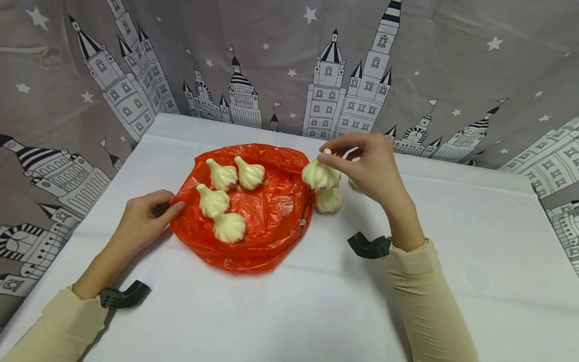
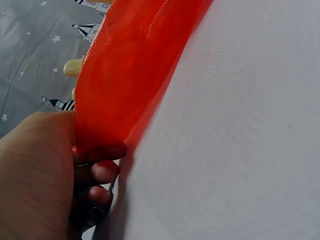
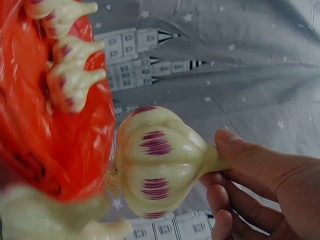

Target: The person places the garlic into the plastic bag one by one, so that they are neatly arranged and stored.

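My right hand (image 1: 368, 163) pinches a garlic bulb (image 3: 157, 165) by its stem, close to the right rim of a red plastic bag (image 1: 271, 201). The bulb is cream with purple streaks and a tuft of roots at its base. At the bag's left edge, my left hand (image 1: 147, 216) pinches the rim between thumb and fingers, as the left wrist view also shows. Several garlic bulbs (image 1: 229, 227) lie inside the spread bag, grouped on its left side. Just below the held bulb, another garlic bulb (image 1: 328, 200) sits on the table beside the bag.
Partly hidden behind my right hand is one more garlic bulb (image 1: 353, 184). A white cloth (image 1: 316, 301) covers the table. Behind it hangs a grey curtain (image 1: 271, 60) printed with castles and stars. Dark wrist-camera mounts (image 1: 368, 246) stick out from both wrists.
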### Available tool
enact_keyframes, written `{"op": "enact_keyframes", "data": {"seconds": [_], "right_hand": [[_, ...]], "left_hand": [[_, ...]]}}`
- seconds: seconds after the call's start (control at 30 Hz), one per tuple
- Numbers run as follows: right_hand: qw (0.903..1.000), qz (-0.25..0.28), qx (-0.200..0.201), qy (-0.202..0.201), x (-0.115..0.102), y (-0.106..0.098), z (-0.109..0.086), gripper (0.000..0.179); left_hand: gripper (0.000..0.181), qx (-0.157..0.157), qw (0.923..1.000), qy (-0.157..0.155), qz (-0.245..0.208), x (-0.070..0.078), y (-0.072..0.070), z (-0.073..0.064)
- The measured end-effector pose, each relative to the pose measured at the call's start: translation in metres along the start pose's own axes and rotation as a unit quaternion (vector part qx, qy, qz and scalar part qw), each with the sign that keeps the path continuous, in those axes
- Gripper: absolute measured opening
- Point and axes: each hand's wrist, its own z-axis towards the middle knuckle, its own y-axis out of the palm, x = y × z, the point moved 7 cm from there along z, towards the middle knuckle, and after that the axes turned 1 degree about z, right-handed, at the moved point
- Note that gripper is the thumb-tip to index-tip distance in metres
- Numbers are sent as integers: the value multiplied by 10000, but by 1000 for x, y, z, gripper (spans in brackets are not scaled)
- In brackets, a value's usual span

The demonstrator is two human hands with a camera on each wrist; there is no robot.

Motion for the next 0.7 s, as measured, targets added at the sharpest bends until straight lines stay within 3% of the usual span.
{"op": "enact_keyframes", "data": {"seconds": [0.2,0.7], "right_hand": [[9994,50,-259,-214,-13,29,8,14],[9954,219,-888,-293,-35,99,22,14]], "left_hand": [[8,14,10000,52,-33,0,0,1],[9,2,10000,21,-42,0,-1,0]]}}
